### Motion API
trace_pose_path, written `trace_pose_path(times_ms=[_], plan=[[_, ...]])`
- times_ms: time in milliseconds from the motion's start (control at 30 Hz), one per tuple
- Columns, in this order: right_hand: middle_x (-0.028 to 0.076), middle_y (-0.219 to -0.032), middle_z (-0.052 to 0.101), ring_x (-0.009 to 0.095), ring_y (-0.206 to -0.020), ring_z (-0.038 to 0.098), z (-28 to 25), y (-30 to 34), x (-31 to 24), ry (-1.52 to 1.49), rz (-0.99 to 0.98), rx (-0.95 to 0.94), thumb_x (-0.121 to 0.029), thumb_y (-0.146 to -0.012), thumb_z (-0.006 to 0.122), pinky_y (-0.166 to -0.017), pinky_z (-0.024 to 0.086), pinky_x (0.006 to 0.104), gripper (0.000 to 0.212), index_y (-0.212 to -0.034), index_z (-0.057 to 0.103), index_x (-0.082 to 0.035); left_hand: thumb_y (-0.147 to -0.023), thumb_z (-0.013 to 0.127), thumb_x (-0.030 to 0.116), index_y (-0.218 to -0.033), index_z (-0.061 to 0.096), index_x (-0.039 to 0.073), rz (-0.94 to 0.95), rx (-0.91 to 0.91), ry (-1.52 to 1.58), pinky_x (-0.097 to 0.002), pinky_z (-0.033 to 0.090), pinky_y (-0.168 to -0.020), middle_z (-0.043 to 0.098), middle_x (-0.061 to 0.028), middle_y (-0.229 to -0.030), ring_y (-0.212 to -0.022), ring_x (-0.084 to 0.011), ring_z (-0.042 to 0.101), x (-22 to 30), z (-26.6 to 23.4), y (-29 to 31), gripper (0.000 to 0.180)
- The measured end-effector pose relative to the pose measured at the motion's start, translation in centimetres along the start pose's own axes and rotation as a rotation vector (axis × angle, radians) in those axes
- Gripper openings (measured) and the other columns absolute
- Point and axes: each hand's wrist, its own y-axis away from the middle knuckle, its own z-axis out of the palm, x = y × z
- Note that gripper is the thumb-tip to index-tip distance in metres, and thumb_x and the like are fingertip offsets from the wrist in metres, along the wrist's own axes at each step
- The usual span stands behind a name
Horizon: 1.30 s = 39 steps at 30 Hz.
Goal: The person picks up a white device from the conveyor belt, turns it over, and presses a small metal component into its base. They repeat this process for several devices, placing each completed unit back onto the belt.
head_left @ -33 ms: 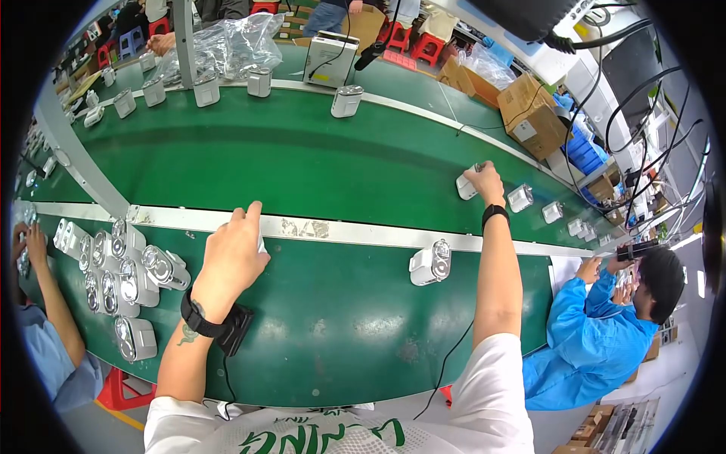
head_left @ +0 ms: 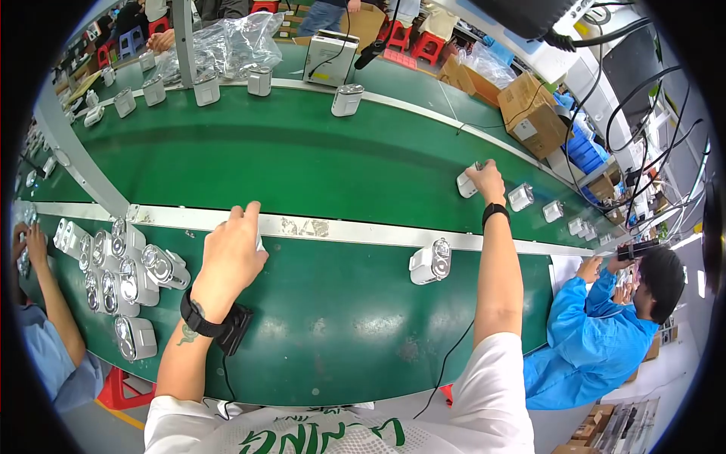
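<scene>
My right hand (head_left: pixel 488 180) reaches across the table edge to the green belt, its fingers closed round a small white housing with a silvery top (head_left: pixel 466 184). My left hand (head_left: pixel 233 253) is over the near table by the metal rail, back up, with two fingers pointing forward. A sliver of something white shows between its thumb and fingers; the rest of it is hidden. Between my arms, a similar white unit with a shiny silver face (head_left: pixel 431 262) stands on the table. Left of my left hand, several more white units (head_left: pixel 130 283) are grouped close together.
A pale metal rail (head_left: pixel 363 231) divides table from belt. More units (head_left: pixel 520 197) stand along the belt's right and far edges. An upright post (head_left: pixel 83 155) rises at left. A person in blue (head_left: pixel 597 329) works at right; another person's hands (head_left: pixel 34 250) show at far left.
Almost nothing differs. The housing under my right hand has shifted very slightly, and my left hand has moved a touch to the left.
</scene>
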Motion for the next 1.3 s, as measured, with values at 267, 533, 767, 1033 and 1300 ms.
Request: trace_pose_path(times_ms=[267, 533, 767, 1033, 1300], plan=[[0.025, -0.119, 0.066, 0.041, -0.110, 0.064, -0.5, 0.1, 3.5, 0.078, -0.206, 0.038, -0.041, -0.076, 0.079, -0.094, 0.052, 0.0465, 0.084, -0.140, 0.043, -0.001, -0.067, 0.080, 0.005, -0.123, 0.046, 0.000, -0.138, 0.211, -0.141, -0.0452, 0.058, -0.072, 0.057, -0.0226, -0.110, -0.089, -0.0399, 0.068, -1.8, -0.2, 1.7, 0.066], [0.030, -0.119, 0.064, 0.043, -0.110, 0.063, -4.2, 7.6, 1.3, -0.104, -0.364, 0.094, -0.044, -0.080, 0.079, -0.093, 0.050, 0.0457, 0.083, -0.140, 0.043, 0.001, -0.070, 0.080, 0.007, -0.124, 0.048, 0.000, -0.249, 0.150, -0.221, -0.0445, 0.058, -0.072, 0.057, -0.0213, -0.110, -0.090, -0.0388, 0.068, -3.8, -0.3, 2.5, 0.063], [0.023, -0.107, 0.061, 0.040, -0.093, 0.066, -5.2, 27.1, -2.9, 0.004, -0.641, -0.207, -0.023, -0.073, 0.083, -0.081, 0.055, 0.0444, 0.060, -0.123, 0.058, -0.003, -0.071, 0.079, 0.006, -0.116, 0.053, 0.001, -0.206, 0.252, -0.271, -0.0414, 0.059, -0.070, 0.057, -0.0184, -0.109, -0.092, -0.0352, 0.067, -5.0, 0.1, 2.8, 0.052], [0.021, -0.102, 0.055, 0.035, -0.079, 0.066, 0.2, 31.8, -15.6, -0.295, -1.001, -0.353, -0.021, -0.071, 0.077, -0.070, 0.057, 0.0428, 0.049, -0.112, 0.058, 0.000, -0.073, 0.078, 0.007, -0.116, 0.056, 0.001, -0.244, 0.297, -0.300, -0.0428, 0.059, -0.073, 0.056, -0.0186, -0.111, -0.096, -0.0355, 0.065, -5.0, -0.9, 2.5, 0.048], [0.029, -0.108, 0.054, 0.045, -0.087, 0.066, 3.3, 34.0, -27.5, -0.541, -1.102, -0.462, -0.030, -0.072, 0.080, -0.074, 0.057, 0.0507, 0.065, -0.119, 0.051, 0.004, -0.080, 0.071, 0.004, -0.123, 0.056, -0.001, -0.113, 0.589, -0.013, -0.0446, 0.053, -0.084, 0.056, -0.0193, -0.118, -0.107, -0.0396, 0.058, -4.1, -4.7, 1.1, 0.046]])
